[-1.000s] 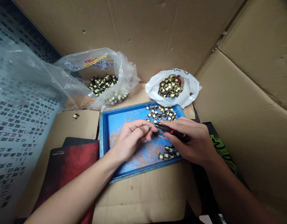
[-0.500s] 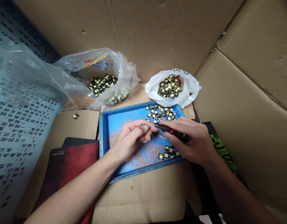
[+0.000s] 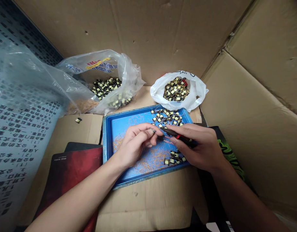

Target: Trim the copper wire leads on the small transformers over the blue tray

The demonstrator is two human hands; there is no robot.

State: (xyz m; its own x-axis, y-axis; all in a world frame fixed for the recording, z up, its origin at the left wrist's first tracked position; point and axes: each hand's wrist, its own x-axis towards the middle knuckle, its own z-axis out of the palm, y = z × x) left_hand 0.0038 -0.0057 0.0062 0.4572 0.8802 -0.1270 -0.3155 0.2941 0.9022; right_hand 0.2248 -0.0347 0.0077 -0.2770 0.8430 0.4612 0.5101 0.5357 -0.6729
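Note:
My left hand (image 3: 138, 138) pinches a small wound coil component (image 3: 152, 130), mostly covered by the fingers; its pins show at the fingertips. In my right hand (image 3: 199, 143) is a pair of pliers or cutters (image 3: 173, 132) with dark jaws and red on the handle. The jaw tips are just right of the component, at a thin wire. Both hands are over a blue tray (image 3: 107, 141). Coils with black and pale yellow bodies (image 3: 166, 116) lie at the tray's far right, and a smaller group (image 3: 173, 158) at the near right. Orange wire clippings (image 3: 148, 161) cover the tray's left and near floor.
Behind the tray stand a clear plastic bag (image 3: 131, 74) and a white plastic bag (image 3: 158, 91), both holding many coils. One loose coil (image 3: 78, 120) lies on the cardboard at left. A red and black mat (image 3: 66, 174) lies left; cardboard walls (image 3: 148, 42) rise behind and right.
The cutters and my right hand have shifted very slightly at the wire. My left hand keeps nearly the same place, and the rest looks unchanged.

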